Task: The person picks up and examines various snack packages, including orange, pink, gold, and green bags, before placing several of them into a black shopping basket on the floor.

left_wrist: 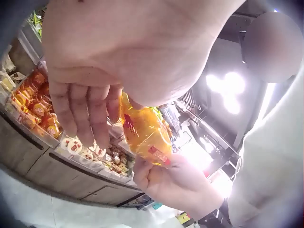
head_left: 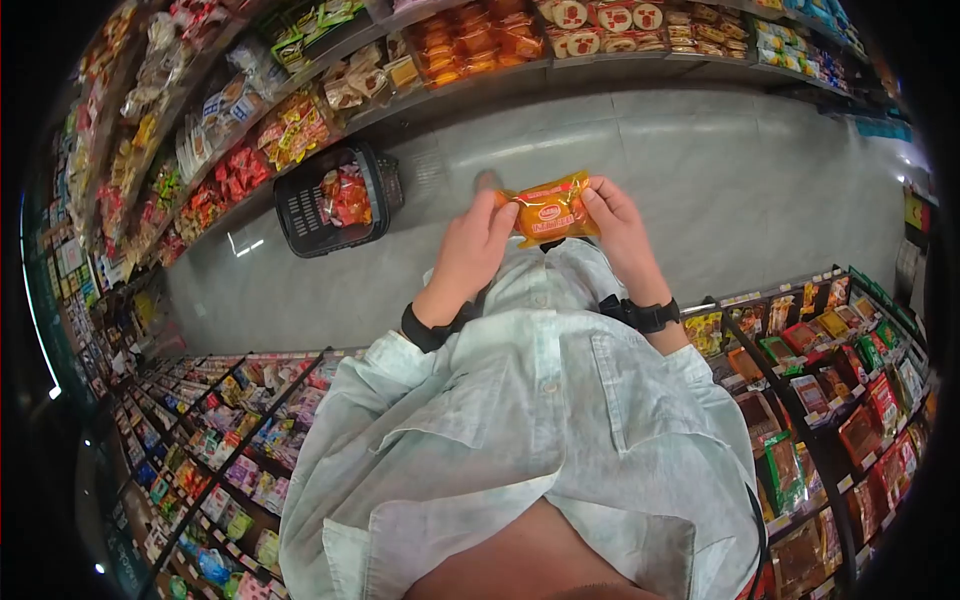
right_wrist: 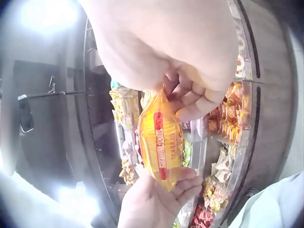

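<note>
An orange-yellow plastic packet with red print (head_left: 549,211) is held level in front of the shirt, one end in each hand. My left hand (head_left: 474,245) pinches its left end, thumb on top. The right end is pinched by my right hand (head_left: 624,235). In the left wrist view the packet (left_wrist: 148,135) hangs between the large left hand (left_wrist: 123,47) and the right hand (left_wrist: 178,183) below. The right wrist view shows the side of the packet (right_wrist: 162,142) with red lettering, the right hand (right_wrist: 166,52) above and the left hand (right_wrist: 149,199) below.
On the grey floor (head_left: 640,150) stands a black basket (head_left: 290,205) holding red packets (head_left: 346,196), beside the shelves at the upper left. Shelves of packaged snacks (head_left: 480,40) curve along the top. More racks of packets (head_left: 850,390) stand at lower right and lower left.
</note>
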Demonstrator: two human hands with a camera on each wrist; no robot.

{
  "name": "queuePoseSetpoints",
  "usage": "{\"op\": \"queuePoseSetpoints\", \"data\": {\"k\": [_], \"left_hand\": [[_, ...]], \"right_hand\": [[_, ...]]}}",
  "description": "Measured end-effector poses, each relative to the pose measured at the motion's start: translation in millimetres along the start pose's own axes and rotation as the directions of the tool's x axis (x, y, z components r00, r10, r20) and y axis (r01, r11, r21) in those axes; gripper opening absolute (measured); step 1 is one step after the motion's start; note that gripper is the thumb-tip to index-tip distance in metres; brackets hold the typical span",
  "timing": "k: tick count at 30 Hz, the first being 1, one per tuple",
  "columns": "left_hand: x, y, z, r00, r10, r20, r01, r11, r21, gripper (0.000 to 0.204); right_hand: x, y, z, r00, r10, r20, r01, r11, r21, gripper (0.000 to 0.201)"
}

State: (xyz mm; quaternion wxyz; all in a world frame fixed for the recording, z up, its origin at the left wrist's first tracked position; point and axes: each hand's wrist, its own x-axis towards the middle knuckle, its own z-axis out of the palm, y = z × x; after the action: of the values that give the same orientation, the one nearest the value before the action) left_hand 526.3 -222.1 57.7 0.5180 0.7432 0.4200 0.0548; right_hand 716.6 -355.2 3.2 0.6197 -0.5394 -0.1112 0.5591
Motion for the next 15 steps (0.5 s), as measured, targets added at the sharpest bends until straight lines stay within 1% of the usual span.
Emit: {"op": "queuePoseSetpoints", "data": {"k": [2,4,5,7,8,10,11,14,15], "left_hand": [[-14,-11,0,0.999,0.023,-0.025,-0.023,1.0,-0.004,0.026],[-27,-13,-3,0.998,0.044,-0.054,-0.044,0.999,0.013,0.026],[-35,-17,-4,0.995,0.068,-0.075,-0.072,0.996,-0.045,0.027],[-55,-26,-6,0.985,0.109,-0.132,-0.129,0.98,-0.154,0.028],[-69,-32,-11,0.98,0.125,-0.157,-0.149,0.977,-0.149,0.027],[-101,-49,-29,0.961,0.146,-0.234,-0.18,0.975,-0.13,0.026],[-120,-60,-40,0.941,0.179,-0.286,-0.223,0.966,-0.13,0.028],[-183,-117,-73,0.916,0.128,-0.379,-0.231,0.943,-0.239,0.028],[-207,-140,-82,0.9,0.077,-0.43,-0.193,0.953,-0.234,0.028]], "right_hand": [[-10,9,10,1.0,0.009,0.004,-0.009,1.0,0.004,0.02],[-17,16,21,1.0,-0.02,-0.025,0.018,0.997,-0.076,0.02],[-19,18,29,0.999,-0.038,-0.031,0.034,0.992,-0.119,0.02],[-26,18,46,0.999,0.006,0.042,0.001,0.988,-0.153,0.02],[-31,20,56,0.996,0.033,0.082,-0.018,0.984,-0.175,0.02],[-37,35,85,0.993,0.017,0.118,0.016,0.96,-0.278,0.021],[-40,46,104,0.989,0.012,0.149,0.038,0.944,-0.328,0.021],[-56,79,167,0.96,0.112,0.255,0.009,0.903,-0.429,0.021],[-65,95,195,0.96,0.12,0.252,0.008,0.89,-0.456,0.02]]}}
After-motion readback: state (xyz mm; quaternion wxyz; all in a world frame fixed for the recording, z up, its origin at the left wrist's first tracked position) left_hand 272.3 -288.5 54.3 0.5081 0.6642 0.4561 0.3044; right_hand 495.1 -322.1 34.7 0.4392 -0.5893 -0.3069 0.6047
